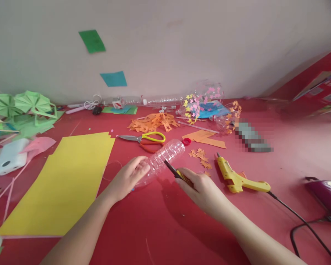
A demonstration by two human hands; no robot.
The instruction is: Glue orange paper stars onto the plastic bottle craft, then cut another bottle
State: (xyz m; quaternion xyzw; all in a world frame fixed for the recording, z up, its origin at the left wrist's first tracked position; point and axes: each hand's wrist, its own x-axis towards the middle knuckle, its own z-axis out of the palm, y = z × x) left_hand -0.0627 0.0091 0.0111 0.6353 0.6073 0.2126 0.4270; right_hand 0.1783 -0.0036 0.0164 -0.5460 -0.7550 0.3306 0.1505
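Observation:
My left hand (132,173) is closed around the lower part of a clear plastic bottle (165,156) with a red neck ring, which lies slanted over the table. In my right hand (198,187) is a yellow and black utility knife (179,175), its dark tip at the bottle's near side; whether it touches the plastic I cannot tell. Just behind the bottle lie scissors (143,138) with one yellow and one red handle. Small orange paper stars (201,158) are scattered right of the bottle neck.
Yellow paper sheets (68,176) cover the left of the red table (132,228). A yellow glue gun (237,176) with a black cord lies right. Behind are punched orange paper scraps (154,122), orange strips (204,138) and star-covered bottle pieces (191,108). Green folded paper (33,103) sits far left.

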